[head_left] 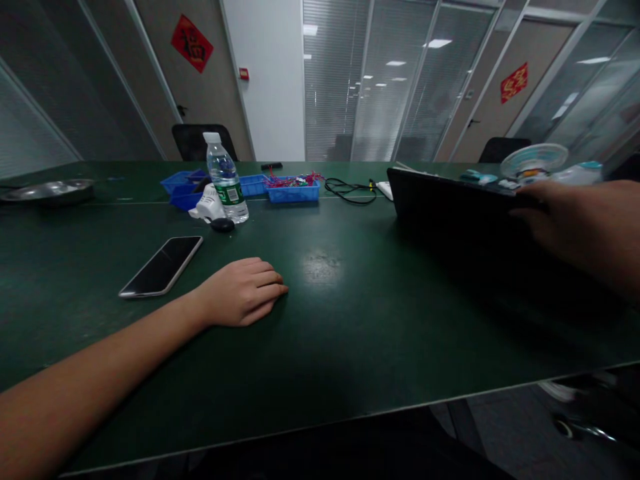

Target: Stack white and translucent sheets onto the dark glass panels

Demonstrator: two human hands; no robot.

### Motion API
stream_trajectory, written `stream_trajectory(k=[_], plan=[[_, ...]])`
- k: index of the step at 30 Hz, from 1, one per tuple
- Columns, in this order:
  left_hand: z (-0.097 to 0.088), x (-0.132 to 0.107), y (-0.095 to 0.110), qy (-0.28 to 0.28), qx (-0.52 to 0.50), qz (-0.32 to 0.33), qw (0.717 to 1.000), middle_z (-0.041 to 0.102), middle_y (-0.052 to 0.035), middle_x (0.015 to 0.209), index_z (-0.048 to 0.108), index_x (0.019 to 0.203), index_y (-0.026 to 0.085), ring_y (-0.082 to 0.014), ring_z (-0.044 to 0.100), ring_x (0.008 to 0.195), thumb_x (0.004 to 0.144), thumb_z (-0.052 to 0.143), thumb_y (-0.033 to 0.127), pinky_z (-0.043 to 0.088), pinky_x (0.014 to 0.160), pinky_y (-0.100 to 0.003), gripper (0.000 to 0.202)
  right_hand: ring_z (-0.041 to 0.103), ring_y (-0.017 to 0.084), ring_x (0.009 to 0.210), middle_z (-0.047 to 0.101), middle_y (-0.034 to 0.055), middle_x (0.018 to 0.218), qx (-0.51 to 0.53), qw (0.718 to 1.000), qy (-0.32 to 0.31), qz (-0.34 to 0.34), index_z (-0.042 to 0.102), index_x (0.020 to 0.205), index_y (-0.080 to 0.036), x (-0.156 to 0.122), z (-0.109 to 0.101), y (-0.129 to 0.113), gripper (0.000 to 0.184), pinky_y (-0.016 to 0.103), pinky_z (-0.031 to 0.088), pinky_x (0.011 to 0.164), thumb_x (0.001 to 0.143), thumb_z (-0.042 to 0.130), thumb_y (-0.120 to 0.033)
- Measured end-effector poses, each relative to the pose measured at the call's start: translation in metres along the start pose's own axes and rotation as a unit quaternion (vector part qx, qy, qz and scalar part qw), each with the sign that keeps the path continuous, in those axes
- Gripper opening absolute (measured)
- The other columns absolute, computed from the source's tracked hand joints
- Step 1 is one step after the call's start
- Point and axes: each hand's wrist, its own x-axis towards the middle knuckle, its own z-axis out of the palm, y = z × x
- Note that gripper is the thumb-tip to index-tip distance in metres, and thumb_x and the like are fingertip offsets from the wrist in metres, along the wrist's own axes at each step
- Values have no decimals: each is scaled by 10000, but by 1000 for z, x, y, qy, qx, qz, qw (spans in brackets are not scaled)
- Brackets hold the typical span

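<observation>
My left hand rests palm down on the green table, its fingers loosely curved and holding nothing. A phone with a dark screen lies just beyond my left forearm. At the right, my right hand, blurred, grips the upper edge of a thin black panel that looks like a laptop. The panel stands tilted up from the table. Its lower part merges into dark shadow, so I cannot tell whether a keyboard half is there.
A water bottle stands beside a white object and a small black object. Behind are blue trays, one with red wires, and a coiled black cable. A metal tray sits far left, a clear round container far right.
</observation>
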Motion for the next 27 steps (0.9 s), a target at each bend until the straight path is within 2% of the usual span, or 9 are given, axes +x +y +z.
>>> stream_trajectory(k=[4, 8, 13, 18, 22, 27], plan=[[4, -1, -3, -10, -34, -52, 998, 816, -106, 1123, 785, 1213, 182, -240, 757, 977, 1042, 536, 201, 597, 866, -372, 302, 666, 351, 833, 695, 240, 968, -41, 996, -75, 35, 647, 1314, -113, 13, -3, -7, 623, 410, 351, 628, 1075, 245, -524], [3, -3, -2, -15, -38, -70, 997, 819, -108, 1127, 788, 1222, 176, -244, 764, 984, 1052, 516, 212, 609, 872, -385, 323, 679, 390, 963, 701, 284, 1085, -33, 991, -113, 63, 676, 1287, -96, 34, 15, -3, 662, 445, 403, 691, 1089, 219, -532], [2, -2, -2, -12, -50, -83, 995, 820, -105, 1117, 793, 1211, 173, -248, 772, 983, 1053, 509, 215, 624, 855, -394, 327, 678, 396, 1007, 703, 281, 1127, -17, 992, -109, 58, 731, 1256, -116, 51, 38, 3, 642, 450, 417, 711, 1090, 266, -525], [3, -2, -2, -20, -54, -96, 994, 817, -103, 1140, 793, 1207, 180, -243, 771, 1012, 1062, 501, 221, 624, 877, -386, 328, 676, 363, 1001, 686, 256, 1217, 6, 998, -64, 27, 755, 1228, -126, 53, 49, 1, 660, 414, 379, 673, 1111, 256, -541], [4, -2, -2, -17, -54, -100, 993, 818, -101, 1130, 795, 1194, 184, -241, 770, 1006, 1068, 486, 232, 625, 876, -388, 337, 680, 354, 957, 696, 246, 1176, -17, 998, -65, 14, 760, 1206, -121, 53, 48, -4, 625, 401, 342, 635, 1109, 264, -489], [4, -2, -3, -15, -63, -107, 992, 817, -102, 1132, 796, 1189, 183, -240, 769, 1010, 1059, 498, 230, 625, 874, -382, 329, 690, 339, 917, 725, 212, 1156, -34, 998, -61, 6, 759, 1248, -171, 55, 35, -13, 576, 369, 316, 618, 1094, 273, -439]])
